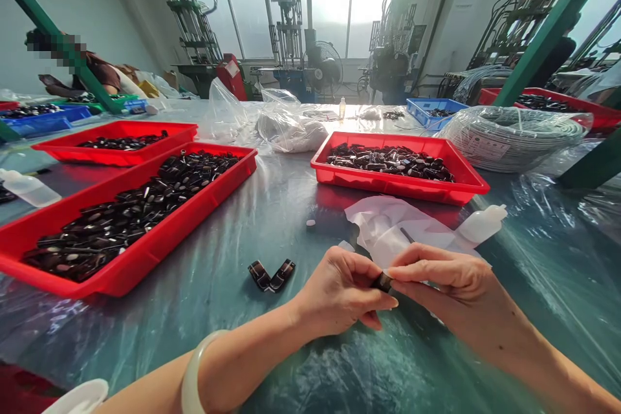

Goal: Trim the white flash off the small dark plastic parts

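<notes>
My left hand [347, 291] is closed around a small black plastic part [382, 282], gripped between thumb and fingers. The fingertips of my right hand [446, 278] are pinched together against the upper end of that part. A small pale spot shows between the fingertips, but what the right hand pinches is mostly hidden. Behind the right fingers a thin dark stick [406, 235] pokes up; I cannot tell whether it is held. Two more black parts [272, 276] lie in a V shape left of my hands. A small white oval piece [310, 224] lies farther back.
Red trays [233, 171] of black parts stand at left, and another red tray [398, 184] stands ahead. A crumpled white sheet [378, 217] and a white squeeze bottle [482, 223] lie behind my right hand. A wrapped cable coil [514, 139] sits at right; a person works far left.
</notes>
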Tool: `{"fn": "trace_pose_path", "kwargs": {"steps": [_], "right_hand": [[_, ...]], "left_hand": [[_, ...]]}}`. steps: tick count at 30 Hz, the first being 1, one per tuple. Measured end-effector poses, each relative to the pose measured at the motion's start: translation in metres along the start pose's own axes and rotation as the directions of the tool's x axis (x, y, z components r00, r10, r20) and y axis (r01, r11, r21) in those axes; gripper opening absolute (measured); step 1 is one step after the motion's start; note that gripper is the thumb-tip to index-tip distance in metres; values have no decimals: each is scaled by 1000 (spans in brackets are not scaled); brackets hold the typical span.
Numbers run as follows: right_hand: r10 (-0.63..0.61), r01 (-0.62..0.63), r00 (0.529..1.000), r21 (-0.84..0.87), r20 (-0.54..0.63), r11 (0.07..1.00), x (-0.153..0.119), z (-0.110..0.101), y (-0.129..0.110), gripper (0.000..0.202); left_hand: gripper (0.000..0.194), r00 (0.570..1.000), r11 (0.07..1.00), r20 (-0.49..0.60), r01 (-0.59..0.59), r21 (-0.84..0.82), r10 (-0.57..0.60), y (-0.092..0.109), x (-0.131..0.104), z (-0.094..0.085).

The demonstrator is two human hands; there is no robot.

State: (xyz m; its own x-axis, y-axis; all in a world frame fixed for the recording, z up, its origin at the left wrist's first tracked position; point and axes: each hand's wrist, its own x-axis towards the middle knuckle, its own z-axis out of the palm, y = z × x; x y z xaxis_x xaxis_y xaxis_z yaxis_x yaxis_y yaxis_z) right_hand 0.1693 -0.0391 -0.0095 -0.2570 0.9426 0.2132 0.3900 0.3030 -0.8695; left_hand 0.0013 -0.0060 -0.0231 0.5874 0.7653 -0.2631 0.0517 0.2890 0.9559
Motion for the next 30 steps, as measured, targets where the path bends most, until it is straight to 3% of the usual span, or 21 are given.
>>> {"fn": "trace_pose_path", "kwargs": {"steps": [9, 12, 14, 17, 19, 22, 26, 30], "right_hand": [[21, -22, 999, 27, 27, 999, 1, -3, 0, 18], [80, -85, 996, -130, -45, 988, 2, -14, 3, 18], [142, -151, 989, -335, -51, 930, 2, -23, 6, 16], [304, -211, 951, -595, 59, 776, 0, -31, 11, 20], [403, -238, 912, -701, 77, 672, -2, -31, 14, 19], [459, -267, 888, -790, 21, 551, -5, -27, 17, 16], [436, -227, 899, -818, 32, 529, -6, -20, 19, 16], [384, -167, 920, -811, 76, 561, -7, -17, 22, 17]], "left_hand": [[16, 999, 997, -30, 24, -68, -26, 7, 1, 3], [20, 998, 993, -52, 40, -107, -46, 12, 2, 2], [22, 997, 991, -48, 60, -118, -66, 14, 2, 0], [25, 996, 989, -21, 88, -123, -91, 15, 1, -3], [24, 996, 989, -7, 86, -124, -87, 15, 0, -4], [33, 997, 983, 6, 73, -167, -73, 14, 1, -5], [51, 995, 967, 13, 100, -234, -100, 15, 3, -4], [54, 993, 958, 8, 120, -261, -122, 15, 4, -5]]}}
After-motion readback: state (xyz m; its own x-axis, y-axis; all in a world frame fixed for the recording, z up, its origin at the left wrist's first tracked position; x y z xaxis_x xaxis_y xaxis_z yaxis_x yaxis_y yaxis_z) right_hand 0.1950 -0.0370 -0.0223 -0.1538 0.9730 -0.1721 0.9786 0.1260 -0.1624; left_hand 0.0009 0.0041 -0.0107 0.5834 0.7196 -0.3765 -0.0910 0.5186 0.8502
